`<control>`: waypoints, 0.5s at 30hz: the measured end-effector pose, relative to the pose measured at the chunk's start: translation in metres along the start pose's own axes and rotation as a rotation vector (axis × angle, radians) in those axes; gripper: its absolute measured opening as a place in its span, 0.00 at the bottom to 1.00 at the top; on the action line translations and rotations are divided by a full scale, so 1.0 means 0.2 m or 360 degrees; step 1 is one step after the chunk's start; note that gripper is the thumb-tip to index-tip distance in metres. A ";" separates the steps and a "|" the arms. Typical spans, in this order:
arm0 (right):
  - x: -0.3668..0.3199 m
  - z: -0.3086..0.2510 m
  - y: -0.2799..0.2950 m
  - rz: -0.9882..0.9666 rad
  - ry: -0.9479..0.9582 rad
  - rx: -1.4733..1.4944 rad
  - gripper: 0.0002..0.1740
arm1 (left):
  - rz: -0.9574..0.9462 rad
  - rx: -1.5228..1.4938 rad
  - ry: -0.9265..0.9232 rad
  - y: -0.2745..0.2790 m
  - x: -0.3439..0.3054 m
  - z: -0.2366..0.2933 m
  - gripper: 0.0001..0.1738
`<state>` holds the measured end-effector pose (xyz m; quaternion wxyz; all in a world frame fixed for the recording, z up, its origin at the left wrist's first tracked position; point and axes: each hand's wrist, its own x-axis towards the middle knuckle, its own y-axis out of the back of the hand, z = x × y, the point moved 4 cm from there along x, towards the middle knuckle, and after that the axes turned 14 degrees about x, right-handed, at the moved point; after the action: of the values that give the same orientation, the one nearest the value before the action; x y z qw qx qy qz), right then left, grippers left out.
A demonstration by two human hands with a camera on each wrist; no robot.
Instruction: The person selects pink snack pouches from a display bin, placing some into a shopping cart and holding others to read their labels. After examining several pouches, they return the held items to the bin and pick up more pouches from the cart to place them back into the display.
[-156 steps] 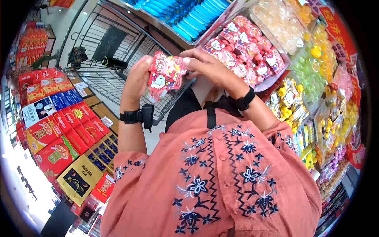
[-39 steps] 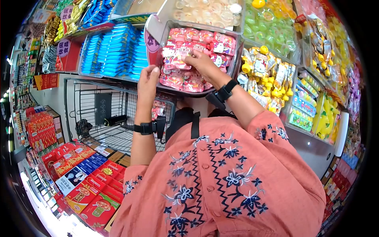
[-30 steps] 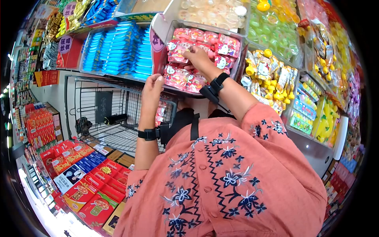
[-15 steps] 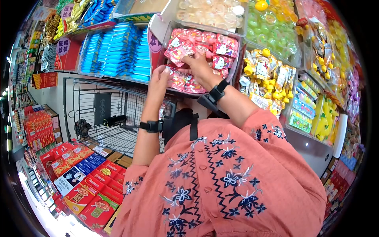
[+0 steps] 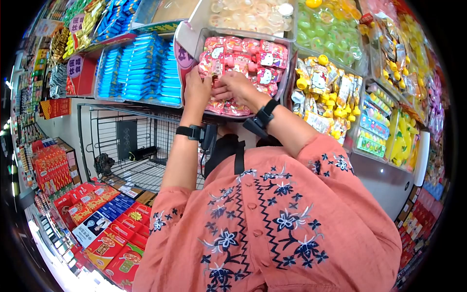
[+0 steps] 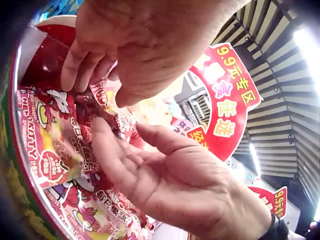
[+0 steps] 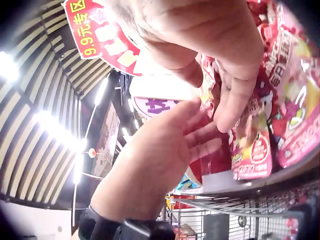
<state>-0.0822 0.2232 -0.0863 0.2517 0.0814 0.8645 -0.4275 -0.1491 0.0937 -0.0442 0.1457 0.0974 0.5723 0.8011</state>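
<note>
Pink-and-red cartoon cat pouches fill a clear bin. Over its front left corner is my left hand; in the left wrist view the fingers of this hand reach down among the pouches, thumb apart. My right hand is just to the right, its fingers loosely bent over the front pouches. The left wrist view shows the palm of my right hand with nothing in it. The right wrist view has both hands, left and right, beside upright pouches; their fingertips are partly hidden.
A wire shopping cart stands below left of the bin. Blue packets lie in the bin on the left, yellow-capped pouches on the right, jelly cups behind. Red gift boxes are stacked lower left.
My left hand has moved up and forward over the bin's corner. My right hand has let go of the tilted pouch it pinched and come slightly lower, close to the left.
</note>
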 end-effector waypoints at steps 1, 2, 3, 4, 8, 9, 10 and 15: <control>0.00 -0.02 0.03 0.0030 0.0008 -0.0094 0.15 | 0.0045 -0.0020 -0.0067 -0.01 -0.01 0.00 0.30; 0.00 -0.05 0.06 0.0096 0.0097 -0.0167 0.19 | 0.0089 -0.0041 -0.0132 -0.02 -0.02 0.01 0.30; -0.03 -0.11 0.05 0.0136 0.0166 -0.0224 0.19 | 0.0136 -0.0061 -0.0197 -0.02 -0.02 0.02 0.30; -0.05 -0.17 0.04 0.0175 0.0231 -0.0281 0.19 | 0.0136 -0.0020 -0.0247 -0.02 -0.02 0.04 0.30; -0.04 -0.23 0.02 0.0324 0.0406 -0.0356 0.22 | 0.0043 0.0202 -0.0365 -0.03 0.01 0.11 0.28; -0.03 -0.24 0.01 0.0325 0.0405 -0.0378 0.22 | -0.0003 0.0272 -0.0371 -0.04 0.02 0.11 0.28; -0.02 -0.24 0.00 0.0298 0.0377 -0.0418 0.22 | -0.0010 0.0291 -0.0376 -0.04 0.02 0.10 0.28; 0.02 -0.18 0.01 0.0223 0.0234 -0.0589 0.20 | -0.0076 0.0389 -0.0289 -0.02 -0.01 0.04 0.26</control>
<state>-0.0976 0.2516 -0.0704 0.2277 0.1247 0.9365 -0.2359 -0.1449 0.1013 -0.0463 0.2029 0.1728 0.6521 0.7097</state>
